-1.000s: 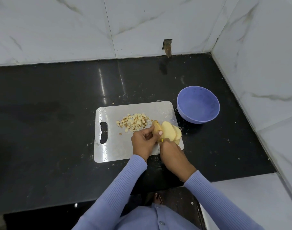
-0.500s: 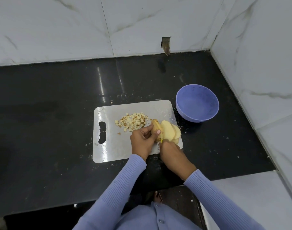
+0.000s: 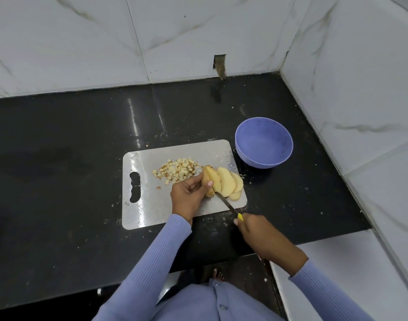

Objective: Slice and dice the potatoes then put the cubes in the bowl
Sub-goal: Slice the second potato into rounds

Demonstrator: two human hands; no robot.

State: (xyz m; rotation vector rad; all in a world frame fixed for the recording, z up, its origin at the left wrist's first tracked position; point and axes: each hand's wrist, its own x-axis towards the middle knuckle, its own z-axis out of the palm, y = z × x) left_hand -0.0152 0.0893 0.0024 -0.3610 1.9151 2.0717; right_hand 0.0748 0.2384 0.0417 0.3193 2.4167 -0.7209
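A potato (image 3: 211, 179) stands on the pale cutting board (image 3: 149, 209), with several cut slices (image 3: 232, 185) leaning off its right side. My left hand (image 3: 189, 195) grips the uncut end, thumb on its face. My right hand (image 3: 261, 235) holds a yellow-handled knife (image 3: 228, 206) by the handle; the blade tip lies at the potato's near edge. A heap of small potato cubes (image 3: 176, 173) lies on the board left of the potato. The purple bowl (image 3: 264, 142) sits empty to the board's right.
Black countertop (image 3: 71, 158) with scattered crumbs around the board. White marble walls stand behind and to the right, close to the bowl. The counter's front edge runs just below my hands; a foot shows on the floor beneath.
My right hand has drawn back toward me, pulling the knife out of the potato so the blade shows. The left hand keeps its hold on the potato.
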